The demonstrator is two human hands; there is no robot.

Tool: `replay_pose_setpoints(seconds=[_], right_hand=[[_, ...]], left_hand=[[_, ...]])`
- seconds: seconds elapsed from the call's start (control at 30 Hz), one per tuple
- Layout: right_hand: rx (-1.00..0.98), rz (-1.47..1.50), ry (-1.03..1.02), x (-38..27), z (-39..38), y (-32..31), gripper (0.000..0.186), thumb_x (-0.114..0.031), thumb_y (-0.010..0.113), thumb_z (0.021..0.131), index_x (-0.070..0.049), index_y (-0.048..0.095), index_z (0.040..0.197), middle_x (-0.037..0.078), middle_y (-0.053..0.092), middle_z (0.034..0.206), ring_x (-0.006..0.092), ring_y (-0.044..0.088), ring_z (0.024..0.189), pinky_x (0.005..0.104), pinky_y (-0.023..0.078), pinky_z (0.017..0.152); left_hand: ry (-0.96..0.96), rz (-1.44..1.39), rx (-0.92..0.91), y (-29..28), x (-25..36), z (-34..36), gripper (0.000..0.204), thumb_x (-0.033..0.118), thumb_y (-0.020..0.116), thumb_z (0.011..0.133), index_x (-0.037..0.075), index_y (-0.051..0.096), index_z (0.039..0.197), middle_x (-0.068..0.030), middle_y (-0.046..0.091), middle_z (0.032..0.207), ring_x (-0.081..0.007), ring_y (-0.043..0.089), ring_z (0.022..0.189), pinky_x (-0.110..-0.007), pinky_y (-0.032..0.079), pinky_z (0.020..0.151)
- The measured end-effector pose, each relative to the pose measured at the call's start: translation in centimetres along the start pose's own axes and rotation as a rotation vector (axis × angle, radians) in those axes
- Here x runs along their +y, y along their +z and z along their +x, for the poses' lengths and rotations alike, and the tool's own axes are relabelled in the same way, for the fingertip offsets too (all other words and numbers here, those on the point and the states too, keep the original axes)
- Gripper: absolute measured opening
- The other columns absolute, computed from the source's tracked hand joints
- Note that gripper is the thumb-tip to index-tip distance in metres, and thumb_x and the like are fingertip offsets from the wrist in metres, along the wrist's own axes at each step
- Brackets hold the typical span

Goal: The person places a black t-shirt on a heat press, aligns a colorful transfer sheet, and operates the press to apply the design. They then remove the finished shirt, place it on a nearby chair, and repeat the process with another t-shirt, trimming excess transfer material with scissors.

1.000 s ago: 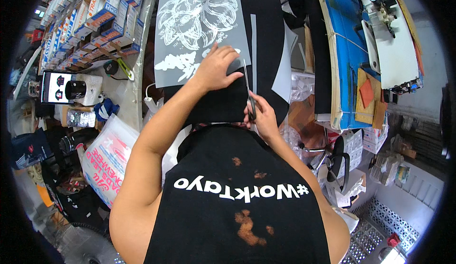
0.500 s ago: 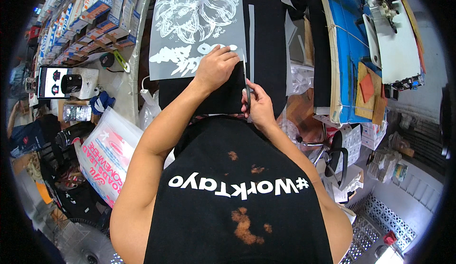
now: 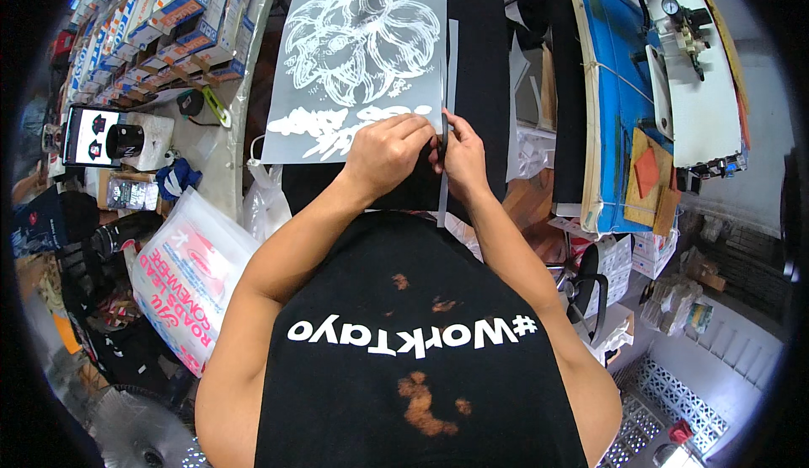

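Observation:
A translucent grey film sheet [image 3: 295, 55] with a white flower print lies on a black-covered board [image 3: 480, 55]. My left hand [image 3: 389, 152] is closed on the sheet's lower right part, fingers bent and thumb side toward the scissors. In my right hand [image 3: 463, 158] are dark-handled scissors [image 3: 444, 135], their blades pointing away from me along the sheet's right edge. A narrow grey strip [image 3: 442, 203] hangs below the hands, reaching past the board's near edge. More strip shows beside the sheet's right edge, above my right hand. The fingertips around the handles are partly hidden.
On the left, a shelf of boxes [image 3: 181, 30] stands over a side table with a green-handled cutter [image 3: 217, 107] and a phone [image 3: 93, 135]. A white plastic bag [image 3: 194, 274] sits nearer. To the right is a blue panel [image 3: 619, 89] beside an air regulator [image 3: 687, 26].
The view has shifted, so the sheet appears lower. My hands are closer together, and the scissors sit nearer my left fingers. A grey strip now shows hanging below my right hand.

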State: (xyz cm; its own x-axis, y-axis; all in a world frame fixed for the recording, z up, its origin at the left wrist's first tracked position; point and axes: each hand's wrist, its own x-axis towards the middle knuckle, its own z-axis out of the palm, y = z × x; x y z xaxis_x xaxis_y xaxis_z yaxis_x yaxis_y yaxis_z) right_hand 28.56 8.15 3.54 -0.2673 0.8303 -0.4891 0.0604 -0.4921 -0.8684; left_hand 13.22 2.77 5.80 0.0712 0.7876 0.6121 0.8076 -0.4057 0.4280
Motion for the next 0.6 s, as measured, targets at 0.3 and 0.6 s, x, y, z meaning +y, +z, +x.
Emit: replay_pose_setpoints(seconds=[0.3,0.6], right_hand=[[0.021,0.028,-0.054,-0.6,3.9,0.4,0.039,-0.021,0.059,0.105,-0.003,0.058,0.140,0.003,0.060,0.072,0.0083,0.050,0.050,0.0257,0.037,0.041],[0.014,0.014,-0.097,-1.6,4.8,0.3,0.039,-0.015,0.055,0.104,0.001,0.057,0.139,0.002,0.059,0.072,0.0082,0.050,0.050,0.0253,0.035,0.042]], left_hand=[[-0.051,-0.039,0.027,-1.3,1.7,0.2,0.003,0.005,0.066,0.082,0.006,0.068,0.085,-0.0064,0.073,0.090,-0.0225,0.074,0.084,-0.034,0.060,0.069],[-0.025,-0.048,-0.027,-2.2,1.9,-0.8,0.015,0.000,0.066,0.080,0.003,0.072,0.094,-0.0107,0.075,0.098,-0.0275,0.075,0.093,-0.037,0.061,0.077]])
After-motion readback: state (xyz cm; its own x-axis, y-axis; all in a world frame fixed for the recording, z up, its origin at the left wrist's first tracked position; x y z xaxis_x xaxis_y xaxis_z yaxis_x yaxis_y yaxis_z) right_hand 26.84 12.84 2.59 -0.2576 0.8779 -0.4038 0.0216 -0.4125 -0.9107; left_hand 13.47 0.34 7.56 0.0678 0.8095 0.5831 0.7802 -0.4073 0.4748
